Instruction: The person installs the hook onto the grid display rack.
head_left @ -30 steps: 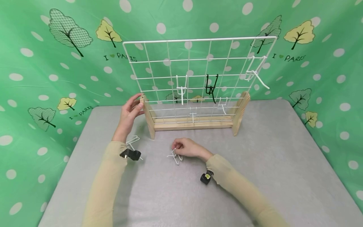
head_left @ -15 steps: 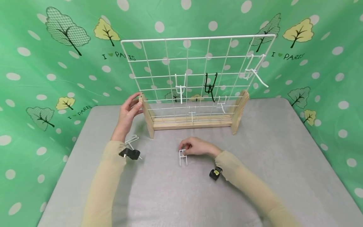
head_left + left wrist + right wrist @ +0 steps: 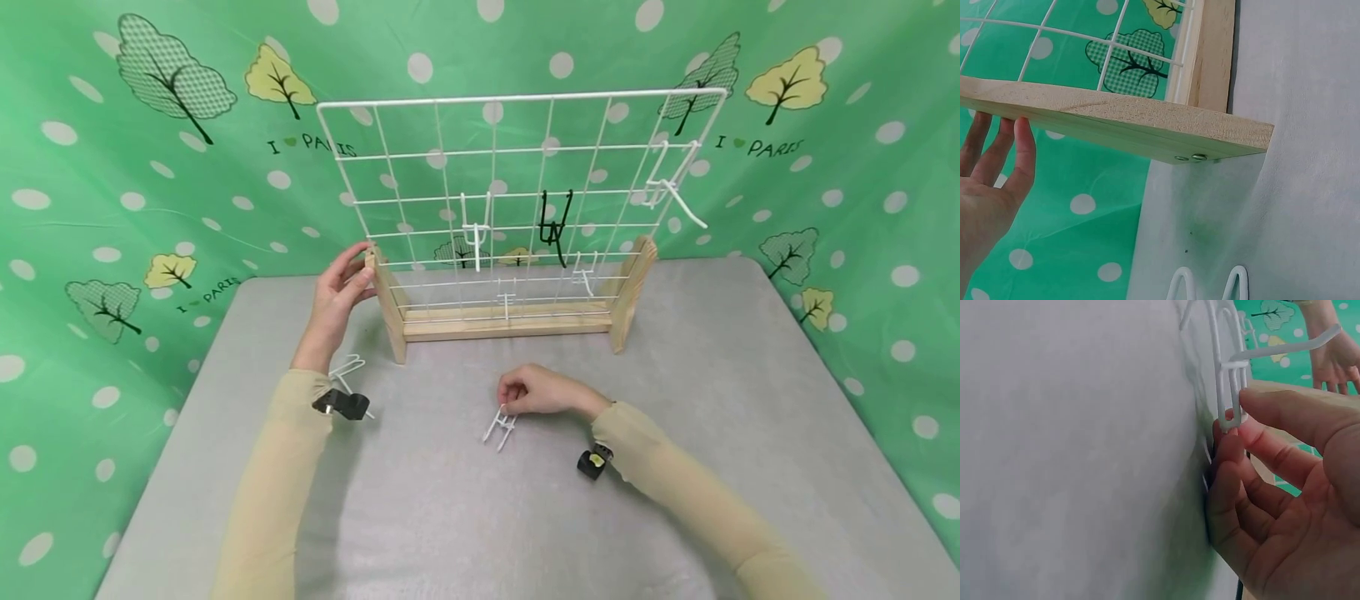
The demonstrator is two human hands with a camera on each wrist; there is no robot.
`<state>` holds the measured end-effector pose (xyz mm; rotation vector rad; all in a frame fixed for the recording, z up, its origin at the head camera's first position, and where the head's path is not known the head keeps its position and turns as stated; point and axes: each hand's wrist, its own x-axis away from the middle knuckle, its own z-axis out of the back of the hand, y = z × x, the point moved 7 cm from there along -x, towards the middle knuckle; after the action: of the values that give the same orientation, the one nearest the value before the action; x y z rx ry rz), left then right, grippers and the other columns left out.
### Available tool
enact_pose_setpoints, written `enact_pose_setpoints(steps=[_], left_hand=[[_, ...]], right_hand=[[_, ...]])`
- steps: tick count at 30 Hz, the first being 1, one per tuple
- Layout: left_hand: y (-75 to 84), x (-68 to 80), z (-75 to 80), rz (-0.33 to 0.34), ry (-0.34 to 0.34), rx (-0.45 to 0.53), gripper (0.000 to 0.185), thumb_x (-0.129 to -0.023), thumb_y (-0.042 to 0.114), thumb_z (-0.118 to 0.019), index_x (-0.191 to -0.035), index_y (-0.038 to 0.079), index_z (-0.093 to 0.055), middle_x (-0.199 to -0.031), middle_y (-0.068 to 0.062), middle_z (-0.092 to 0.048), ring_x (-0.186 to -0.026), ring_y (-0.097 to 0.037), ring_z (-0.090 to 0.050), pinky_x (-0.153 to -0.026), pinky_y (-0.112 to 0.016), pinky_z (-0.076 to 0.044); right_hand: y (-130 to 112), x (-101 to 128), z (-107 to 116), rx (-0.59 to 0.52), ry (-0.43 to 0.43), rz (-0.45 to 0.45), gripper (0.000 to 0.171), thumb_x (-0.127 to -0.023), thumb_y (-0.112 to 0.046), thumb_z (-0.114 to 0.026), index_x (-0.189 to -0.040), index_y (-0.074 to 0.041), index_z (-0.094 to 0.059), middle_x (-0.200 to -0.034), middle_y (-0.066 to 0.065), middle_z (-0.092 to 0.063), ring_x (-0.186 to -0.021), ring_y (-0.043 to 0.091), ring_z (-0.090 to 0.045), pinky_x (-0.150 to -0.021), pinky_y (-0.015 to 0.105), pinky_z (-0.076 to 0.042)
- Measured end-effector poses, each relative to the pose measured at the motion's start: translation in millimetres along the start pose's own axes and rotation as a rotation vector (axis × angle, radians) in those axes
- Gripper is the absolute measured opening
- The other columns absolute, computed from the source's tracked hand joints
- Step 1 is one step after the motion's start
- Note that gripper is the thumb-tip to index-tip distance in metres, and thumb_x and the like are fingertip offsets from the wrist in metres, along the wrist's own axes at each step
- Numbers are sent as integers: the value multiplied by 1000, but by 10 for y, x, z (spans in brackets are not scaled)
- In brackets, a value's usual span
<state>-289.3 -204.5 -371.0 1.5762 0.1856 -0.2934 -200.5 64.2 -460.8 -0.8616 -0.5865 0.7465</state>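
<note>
A white wire grid (image 3: pixel 517 175) stands upright in a wooden base (image 3: pixel 502 323) at the back of the grey table (image 3: pixel 750 400). Several white hooks and one black hook (image 3: pixel 557 229) hang on it. My left hand (image 3: pixel 341 292) rests with straight fingers against the base's left wooden upright (image 3: pixel 1116 122). My right hand (image 3: pixel 536 392) pinches a white wire hook (image 3: pixel 500 427) between thumb and fingertips just above the table, in front of the base; the same white wire hook (image 3: pixel 1229 375) shows close up in the right wrist view.
Another white wire hook (image 3: pixel 348 371) lies on the table by my left wrist, and its loops (image 3: pixel 1207 284) show in the left wrist view. Green patterned cloth (image 3: pixel 112 167) hangs behind and at both sides of the table.
My right hand has moved to the right with the white hook and turned it, so its prongs now point down-left. The left hand has stayed on the upright.
</note>
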Motion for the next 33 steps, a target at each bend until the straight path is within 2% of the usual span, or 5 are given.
enact_pose_setpoints(steps=[7, 15, 21, 28, 33], left_hand=[[-2, -4, 18, 3, 3, 4, 41, -98, 13, -56, -139, 9, -52, -120, -9, -60, -113, -19, -54, -84, -28, -54], [-13, -18, 26, 16, 4, 6, 42, -98, 12, -56, -140, 8, -51, -119, -6, -60, -113, -19, -55, -83, -28, -54], [-22, -16, 26, 26, -1, 6, 42, -98, 13, -56, -139, 9, -51, -120, -5, -59, -114, -19, -54, -83, -27, -54], [-32, -17, 23, 31, -7, -4, 42, -98, 13, -56, -140, 8, -50, -123, -7, -57, -114, -19, -53, -83, -26, -54], [-31, -18, 20, 25, -8, 1, 43, -98, 12, -56, -140, 6, -49, -121, -6, -58, -113, -19, -54, -83, -27, -54]], right_hand=[[40, 91, 10, -20, -9, 18, 4, -87, 0, -65, -90, -2, -68, -72, -4, -58, -67, 7, -51, -61, 20, -46], [75, 139, 20, -51, -37, 17, 7, -86, 4, -64, -86, -3, -66, -73, -4, -58, -67, 7, -52, -60, 20, -47], [150, 186, -36, -179, -112, 11, 6, -90, 5, -60, -90, 1, -64, -75, 3, -62, -67, 12, -56, -59, 23, -51], [206, 214, -67, -337, -111, -1, 7, -90, 9, -56, -93, 5, -60, -79, 11, -63, -73, 21, -63, -65, 31, -58], [247, 215, -92, -437, -103, -27, 15, -87, 14, -53, -102, 10, -57, -81, 11, -63, -75, 21, -64, -70, 33, -59]])
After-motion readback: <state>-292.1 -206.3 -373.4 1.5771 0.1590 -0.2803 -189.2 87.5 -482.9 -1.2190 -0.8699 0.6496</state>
